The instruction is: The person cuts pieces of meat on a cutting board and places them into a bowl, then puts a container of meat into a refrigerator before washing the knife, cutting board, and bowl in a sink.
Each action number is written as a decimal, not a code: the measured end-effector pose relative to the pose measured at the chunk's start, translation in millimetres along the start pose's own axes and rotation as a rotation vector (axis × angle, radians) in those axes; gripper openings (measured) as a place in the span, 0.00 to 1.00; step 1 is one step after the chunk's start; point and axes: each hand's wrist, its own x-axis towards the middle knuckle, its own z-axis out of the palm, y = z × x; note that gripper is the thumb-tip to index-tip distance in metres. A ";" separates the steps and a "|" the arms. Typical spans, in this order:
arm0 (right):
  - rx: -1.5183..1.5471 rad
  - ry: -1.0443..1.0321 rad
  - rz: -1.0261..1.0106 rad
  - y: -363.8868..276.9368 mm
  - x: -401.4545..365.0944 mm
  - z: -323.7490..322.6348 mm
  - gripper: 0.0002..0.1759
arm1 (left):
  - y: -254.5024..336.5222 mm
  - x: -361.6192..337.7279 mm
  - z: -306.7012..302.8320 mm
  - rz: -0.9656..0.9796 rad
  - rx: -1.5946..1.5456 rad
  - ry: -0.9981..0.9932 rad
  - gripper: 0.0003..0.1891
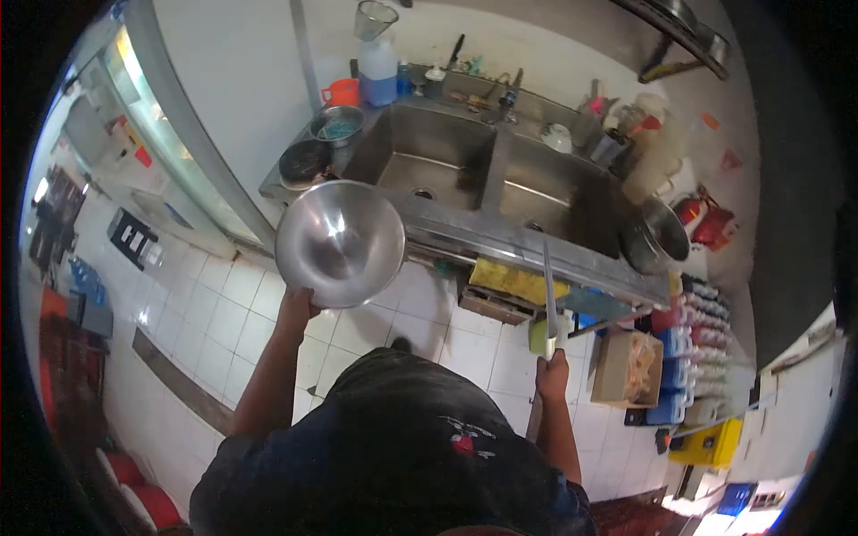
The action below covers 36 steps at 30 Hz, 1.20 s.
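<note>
My left hand [300, 305] grips the lower rim of a large shiny metal mixing bowl [313, 255], tilted so that its inside faces me. The bowl is held in front of the left end of the steel sink counter and looks bare inside. Off to the right, my right hand [552, 368] is wrapped round the pale handle of a long knife [550, 286]. Its blade points up and away from me, with the tip near the front edge of the double sink [500, 170].
A dark pan [306, 164], a metal basin [337, 126] and an orange mug [341, 92] stand left of the sink. At its right end is a large pot [655, 236]. Below hangs a yellow cloth [514, 279]; a cardboard box [627, 368] stands near the right.
</note>
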 end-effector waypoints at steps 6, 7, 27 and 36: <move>0.054 -0.092 0.015 -61.1 102.9 35.7 0.13 | 110.9 154.2 35.7 -0.035 -0.164 0.178 0.23; 0.033 -0.099 -0.008 -68.6 121.0 39.6 0.13 | 117.1 195.0 37.0 0.041 -0.202 0.248 0.23; 0.183 -0.439 0.023 -195.6 407.5 128.6 0.22 | 150.9 482.7 149.2 -0.231 -0.344 0.208 0.25; 0.249 -0.808 0.121 -248.8 508.3 228.9 0.29 | 94.5 546.6 382.0 -0.149 0.271 -0.419 0.25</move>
